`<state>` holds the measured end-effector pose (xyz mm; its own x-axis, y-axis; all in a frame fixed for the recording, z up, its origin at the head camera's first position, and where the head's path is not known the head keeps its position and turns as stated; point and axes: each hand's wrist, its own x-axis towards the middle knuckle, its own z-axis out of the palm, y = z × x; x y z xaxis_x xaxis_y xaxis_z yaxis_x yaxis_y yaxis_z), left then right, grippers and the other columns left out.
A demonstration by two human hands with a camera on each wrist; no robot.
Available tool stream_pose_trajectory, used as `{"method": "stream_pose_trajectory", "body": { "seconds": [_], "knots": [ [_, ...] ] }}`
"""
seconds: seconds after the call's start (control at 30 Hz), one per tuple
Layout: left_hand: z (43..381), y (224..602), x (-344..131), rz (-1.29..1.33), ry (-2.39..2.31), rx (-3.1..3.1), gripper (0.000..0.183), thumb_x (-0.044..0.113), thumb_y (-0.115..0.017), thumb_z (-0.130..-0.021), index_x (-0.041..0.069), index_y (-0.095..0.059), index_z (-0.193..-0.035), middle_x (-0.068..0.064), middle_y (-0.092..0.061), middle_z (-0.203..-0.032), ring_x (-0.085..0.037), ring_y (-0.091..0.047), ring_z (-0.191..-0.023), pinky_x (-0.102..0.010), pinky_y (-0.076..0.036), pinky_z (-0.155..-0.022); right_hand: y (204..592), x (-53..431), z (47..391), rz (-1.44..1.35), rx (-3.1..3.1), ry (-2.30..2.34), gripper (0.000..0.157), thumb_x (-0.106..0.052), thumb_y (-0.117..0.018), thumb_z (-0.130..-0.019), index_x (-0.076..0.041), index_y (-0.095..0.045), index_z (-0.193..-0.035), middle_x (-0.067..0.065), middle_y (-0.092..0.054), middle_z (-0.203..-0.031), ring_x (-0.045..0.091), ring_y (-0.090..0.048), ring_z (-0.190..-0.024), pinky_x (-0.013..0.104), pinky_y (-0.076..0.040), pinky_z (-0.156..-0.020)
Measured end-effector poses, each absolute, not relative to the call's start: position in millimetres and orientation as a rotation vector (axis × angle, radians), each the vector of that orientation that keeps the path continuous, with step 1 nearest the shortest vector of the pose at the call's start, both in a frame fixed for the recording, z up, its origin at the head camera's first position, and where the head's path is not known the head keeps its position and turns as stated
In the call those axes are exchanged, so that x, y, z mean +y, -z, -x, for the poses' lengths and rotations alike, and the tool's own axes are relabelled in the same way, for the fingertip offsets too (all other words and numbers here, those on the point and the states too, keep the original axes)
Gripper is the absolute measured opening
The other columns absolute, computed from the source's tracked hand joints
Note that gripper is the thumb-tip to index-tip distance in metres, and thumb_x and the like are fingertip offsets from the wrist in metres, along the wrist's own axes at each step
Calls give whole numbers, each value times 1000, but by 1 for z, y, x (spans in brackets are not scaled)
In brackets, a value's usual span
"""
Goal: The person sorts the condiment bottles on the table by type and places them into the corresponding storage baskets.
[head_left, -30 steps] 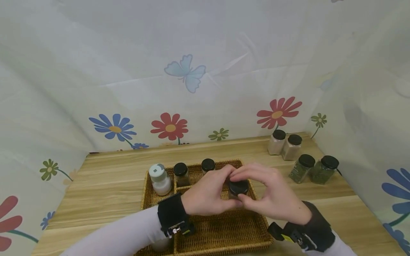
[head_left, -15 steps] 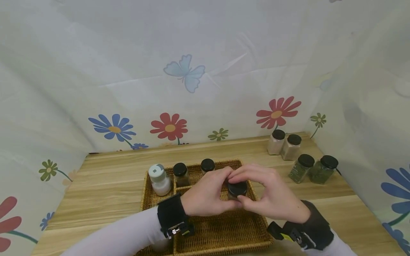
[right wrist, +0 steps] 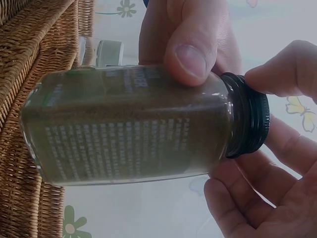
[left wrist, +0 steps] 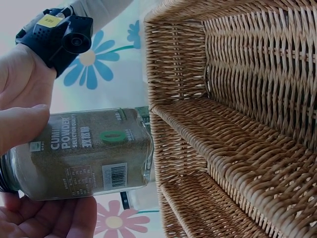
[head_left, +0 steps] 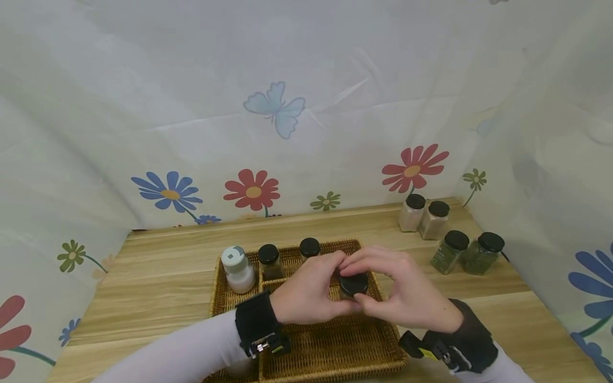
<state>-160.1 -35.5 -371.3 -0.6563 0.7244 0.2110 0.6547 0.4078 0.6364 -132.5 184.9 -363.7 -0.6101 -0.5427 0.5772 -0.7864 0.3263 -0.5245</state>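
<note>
A glass jar of cumin powder point(left wrist: 84, 153) with a black lid point(right wrist: 250, 116) is held above the wicker basket point(head_left: 335, 367). My left hand point(head_left: 306, 292) grips the jar's body, thumb on one side and fingers round the other. With thumb and fingers, my right hand point(head_left: 407, 292) pinches the lid, which sits on the jar's neck. In the left wrist view the jar's base is close to the basket's divider; whether they touch I cannot tell. From the head view only the lid and a little glass show between the hands.
In the basket's back compartments stand a white-capped shaker point(head_left: 238, 270) and two black-lidded jars, one nearer the left point(head_left: 270, 260). At the table's back right are two pale-filled jars point(head_left: 412, 213) and two jars of green herbs point(head_left: 450, 252). Flowered sheeting surrounds the table.
The jar's lid has shifted very slightly down and toward me between the hands. Both hands keep nearly the same place and hold.
</note>
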Motion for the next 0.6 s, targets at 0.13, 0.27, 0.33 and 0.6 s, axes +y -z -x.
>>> {"method": "stream_pose_trajectory", "body": {
  "seconds": [0.13, 0.27, 0.33, 0.6],
  "knots": [
    [160, 372, -35, -1244, -1101, 2547, 38, 35, -84, -87, 21, -59, -111, 11, -63, -98, -4, -61, -85, -17, -50, -76, 364, 186, 133, -1201, -2307, -1164, 47, -2, -84, -77, -21, -73, -118, -6, -71, -120, 9, -65, -110, 22, -52, -92],
    [161, 373, -36, -1221, -1137, 2533, 38, 34, -85, -86, 21, -60, -111, 10, -64, -97, -7, -64, -85, -17, -51, -76, 365, 187, 134, -1214, -2304, -1158, 45, -2, -84, -78, -21, -73, -118, -3, -71, -122, 11, -66, -112, 22, -52, -92],
    [161, 373, -36, -1205, -1159, 2523, 38, 33, -86, -85, 21, -61, -110, 10, -66, -98, -5, -64, -85, -18, -52, -76, 365, 189, 134, -1213, -2308, -1152, 44, -3, -85, -79, -21, -73, -118, -3, -71, -123, 11, -67, -112, 22, -52, -92],
    [165, 373, -37, -1155, -1192, 2507, 43, 29, -88, -84, 19, -63, -117, 9, -70, -104, 2, -64, -91, -18, -54, -83, 360, 194, 136, -1170, -2354, -1130, 40, -5, -86, -82, -22, -74, -116, -3, -70, -126, 13, -67, -115, 21, -53, -94]
  ]
}}
